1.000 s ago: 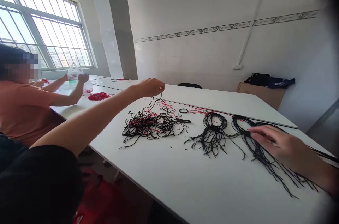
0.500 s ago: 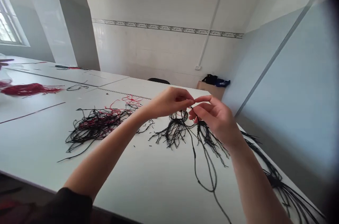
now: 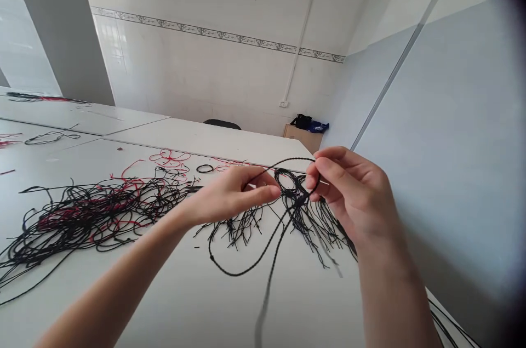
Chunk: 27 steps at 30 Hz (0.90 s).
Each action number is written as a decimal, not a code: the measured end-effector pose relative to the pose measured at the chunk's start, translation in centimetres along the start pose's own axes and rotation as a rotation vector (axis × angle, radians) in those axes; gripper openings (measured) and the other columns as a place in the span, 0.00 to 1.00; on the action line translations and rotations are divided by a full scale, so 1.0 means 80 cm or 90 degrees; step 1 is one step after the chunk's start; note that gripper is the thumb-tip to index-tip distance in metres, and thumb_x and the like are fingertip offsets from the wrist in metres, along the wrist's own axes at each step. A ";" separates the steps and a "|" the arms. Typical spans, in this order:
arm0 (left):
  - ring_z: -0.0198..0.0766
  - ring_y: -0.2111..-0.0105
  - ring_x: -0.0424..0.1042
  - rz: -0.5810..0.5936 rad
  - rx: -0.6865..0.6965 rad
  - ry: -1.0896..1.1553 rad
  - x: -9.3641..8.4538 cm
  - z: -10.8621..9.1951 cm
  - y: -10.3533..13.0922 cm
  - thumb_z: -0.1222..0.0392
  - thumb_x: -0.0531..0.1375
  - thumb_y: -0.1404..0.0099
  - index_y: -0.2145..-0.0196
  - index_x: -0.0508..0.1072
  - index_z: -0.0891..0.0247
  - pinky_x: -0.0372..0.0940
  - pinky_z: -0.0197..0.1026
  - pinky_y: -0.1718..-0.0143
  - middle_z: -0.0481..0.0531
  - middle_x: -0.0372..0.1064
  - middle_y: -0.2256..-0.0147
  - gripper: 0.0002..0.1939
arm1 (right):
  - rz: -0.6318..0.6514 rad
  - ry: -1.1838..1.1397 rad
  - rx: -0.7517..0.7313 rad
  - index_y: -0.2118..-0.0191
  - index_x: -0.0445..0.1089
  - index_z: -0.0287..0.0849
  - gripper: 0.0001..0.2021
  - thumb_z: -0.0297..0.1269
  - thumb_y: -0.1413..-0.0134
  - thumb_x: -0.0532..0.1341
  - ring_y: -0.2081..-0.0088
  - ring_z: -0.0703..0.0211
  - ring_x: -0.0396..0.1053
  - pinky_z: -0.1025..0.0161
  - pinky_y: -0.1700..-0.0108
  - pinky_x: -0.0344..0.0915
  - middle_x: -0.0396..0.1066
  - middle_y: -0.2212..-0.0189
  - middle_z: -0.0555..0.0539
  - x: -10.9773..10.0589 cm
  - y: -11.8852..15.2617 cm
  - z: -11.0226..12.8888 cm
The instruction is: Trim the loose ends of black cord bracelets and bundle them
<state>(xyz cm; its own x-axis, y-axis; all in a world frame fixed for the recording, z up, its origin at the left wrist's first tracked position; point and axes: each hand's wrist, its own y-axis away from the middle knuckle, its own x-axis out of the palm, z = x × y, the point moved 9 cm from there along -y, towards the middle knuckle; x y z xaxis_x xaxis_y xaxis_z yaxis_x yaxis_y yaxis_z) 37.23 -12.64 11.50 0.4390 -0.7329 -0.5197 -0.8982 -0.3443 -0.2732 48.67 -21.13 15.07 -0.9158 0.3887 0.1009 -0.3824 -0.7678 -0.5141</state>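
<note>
A looped black cord (image 3: 246, 271) hangs between my two hands, with a knot near its middle and one end trailing down toward me. My right hand (image 3: 353, 189) pinches the cord between thumb and fingertips. The cord's upper arc runs across to my left hand (image 3: 236, 193), whose fingers curl round it with the thumb stretched out to the right. Behind and below the hands, bundles of black cords (image 3: 304, 222) with loose ends lie on the white table.
A tangled heap of black and red cords (image 3: 94, 216) lies at the left. Red cord loops (image 3: 169, 158) and a small black ring (image 3: 204, 169) are farther back. Beyond the table stand a dark chair (image 3: 222, 124) and a cardboard box (image 3: 302, 135) with bags.
My hands have moved apart, and a cord arc now spans between them. The hanging loop has swung left and opened wider. The view has turned to the right.
</note>
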 end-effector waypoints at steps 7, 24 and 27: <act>0.29 0.76 0.57 -0.005 -0.014 0.203 0.038 -0.012 0.007 0.53 0.62 0.39 0.72 0.67 0.64 0.53 0.33 0.78 0.45 0.62 0.75 0.12 | -0.022 0.059 -0.067 0.68 0.71 0.45 0.02 0.33 0.44 0.62 0.74 0.66 0.69 0.70 0.75 0.70 0.68 0.76 0.53 0.005 0.005 0.009; 0.25 0.82 0.50 -0.174 0.018 0.224 0.014 -0.023 0.018 0.61 0.67 0.44 0.77 0.63 0.62 0.49 0.29 0.84 0.40 0.54 0.82 0.14 | 0.094 0.469 -0.129 0.69 0.70 0.46 0.07 0.40 0.41 0.60 0.75 0.64 0.67 0.68 0.75 0.63 0.70 0.75 0.52 0.035 0.043 0.040; 0.27 0.80 0.58 -0.187 0.050 0.226 0.011 -0.032 0.020 0.58 0.65 0.42 0.73 0.67 0.62 0.56 0.30 0.80 0.43 0.60 0.79 0.10 | 0.072 0.469 -0.144 0.70 0.70 0.45 0.09 0.39 0.40 0.59 0.76 0.64 0.65 0.68 0.74 0.63 0.67 0.78 0.53 0.030 0.040 0.040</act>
<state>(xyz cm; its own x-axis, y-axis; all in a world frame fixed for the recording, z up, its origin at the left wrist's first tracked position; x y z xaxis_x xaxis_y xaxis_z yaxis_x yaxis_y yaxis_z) 36.11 -15.38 12.68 0.6276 -0.7713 -0.1060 -0.7268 -0.5317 -0.4348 44.88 -24.27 16.39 -0.5997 0.6128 -0.5147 -0.1843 -0.7317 -0.6563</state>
